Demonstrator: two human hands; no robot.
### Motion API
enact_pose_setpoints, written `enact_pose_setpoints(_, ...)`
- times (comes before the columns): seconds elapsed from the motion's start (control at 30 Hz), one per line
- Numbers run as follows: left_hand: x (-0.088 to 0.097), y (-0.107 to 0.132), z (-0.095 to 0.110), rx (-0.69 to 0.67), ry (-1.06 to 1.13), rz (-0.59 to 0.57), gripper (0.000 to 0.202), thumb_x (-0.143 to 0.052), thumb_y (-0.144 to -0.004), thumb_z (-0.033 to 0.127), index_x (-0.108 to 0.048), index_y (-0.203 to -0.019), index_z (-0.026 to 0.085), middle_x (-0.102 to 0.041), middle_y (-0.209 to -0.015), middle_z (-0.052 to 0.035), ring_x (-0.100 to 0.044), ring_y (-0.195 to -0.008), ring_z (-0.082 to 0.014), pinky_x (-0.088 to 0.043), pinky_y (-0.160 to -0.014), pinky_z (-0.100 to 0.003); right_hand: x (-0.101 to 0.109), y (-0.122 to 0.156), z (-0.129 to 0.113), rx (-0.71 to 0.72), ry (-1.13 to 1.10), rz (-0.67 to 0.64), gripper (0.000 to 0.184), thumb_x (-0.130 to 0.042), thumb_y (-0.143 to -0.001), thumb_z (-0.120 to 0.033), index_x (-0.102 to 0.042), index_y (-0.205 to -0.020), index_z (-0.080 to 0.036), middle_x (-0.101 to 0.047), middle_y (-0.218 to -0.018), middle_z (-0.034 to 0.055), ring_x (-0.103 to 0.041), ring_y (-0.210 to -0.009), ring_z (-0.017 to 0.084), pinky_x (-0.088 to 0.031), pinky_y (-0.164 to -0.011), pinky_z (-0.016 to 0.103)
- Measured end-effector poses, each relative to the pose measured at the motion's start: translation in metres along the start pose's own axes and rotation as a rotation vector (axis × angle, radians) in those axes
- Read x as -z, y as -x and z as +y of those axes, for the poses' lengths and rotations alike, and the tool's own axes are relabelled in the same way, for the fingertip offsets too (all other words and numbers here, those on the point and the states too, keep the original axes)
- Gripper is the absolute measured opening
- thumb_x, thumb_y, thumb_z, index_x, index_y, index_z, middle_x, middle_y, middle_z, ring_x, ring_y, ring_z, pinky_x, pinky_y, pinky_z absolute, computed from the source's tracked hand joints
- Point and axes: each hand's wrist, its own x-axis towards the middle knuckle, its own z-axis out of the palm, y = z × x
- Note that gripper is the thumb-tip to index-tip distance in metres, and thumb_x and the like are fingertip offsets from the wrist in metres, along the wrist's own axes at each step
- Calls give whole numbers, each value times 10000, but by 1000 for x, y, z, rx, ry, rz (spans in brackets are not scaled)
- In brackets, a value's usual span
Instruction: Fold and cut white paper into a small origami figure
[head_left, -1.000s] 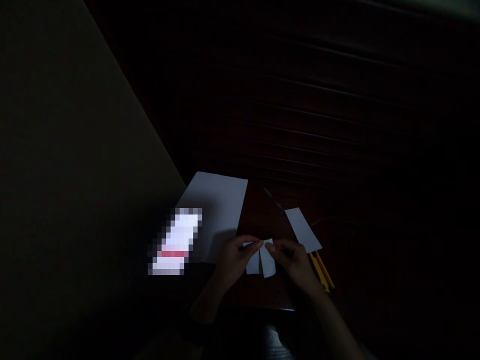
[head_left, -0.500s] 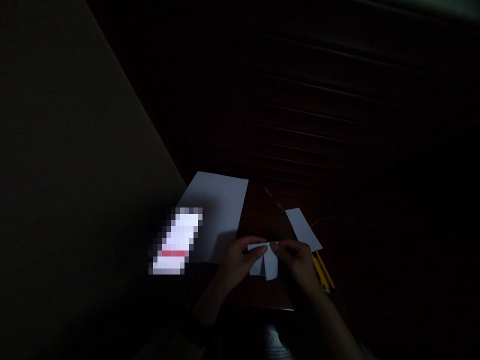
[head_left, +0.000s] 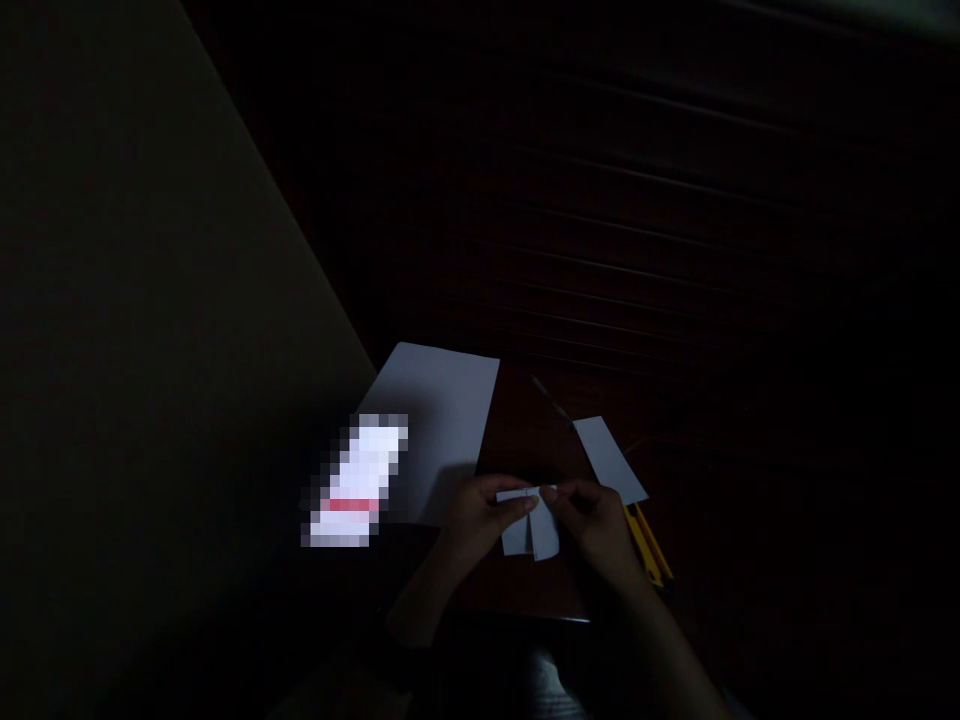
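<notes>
Both hands pinch a small folded piece of white paper (head_left: 546, 530) over the near part of a dark, glossy table (head_left: 517, 590). My left hand (head_left: 471, 525) holds its top left edge, thumb in front and fingers behind. At the top right corner, my right hand (head_left: 596, 520) grips it between thumb and bent fingers. Two flaps of the paper hang down with a dark gap between them. The fingertips behind the paper are hidden.
A large white sheet (head_left: 442, 400) lies at the left, beside a bright, pixelated screen (head_left: 356, 480). Right of my hands are a small white paper strip (head_left: 609, 460) and a yellow tool (head_left: 651, 550), perhaps a cutter. A thin pen-like object (head_left: 551, 400) lies farther back.
The whole view has shifted very slightly. Both hands keep their pinch on the folded paper, whose lower flaps have moved a little to the right.
</notes>
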Motion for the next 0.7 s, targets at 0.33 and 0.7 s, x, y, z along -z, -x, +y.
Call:
enact_pose_setpoints(0.33, 0, 0, 3, 69, 89, -14, 271, -679, -662, 366, -682, -817, 144, -709, -785, -71, -647, -718, -205, -491, -611, -257, 0, 0, -2, -5, 35, -5, 265, -557, -782, -395, -641, -708, -154, -638, -668, 35, -559, -632, 171, -429, -573, 259)
enact_pose_setpoints(0.7, 3, 1, 4, 88, 181, 6, 232, -678, -666, 334, -681, -781, 132, -705, -738, -60, -643, -683, -194, -483, -589, -250, 5, 3, -8, -131, -83, -251, 309, -584, -760, -433, -649, -674, -143, -627, -656, 9, -551, -610, 147, -407, -550, 224)
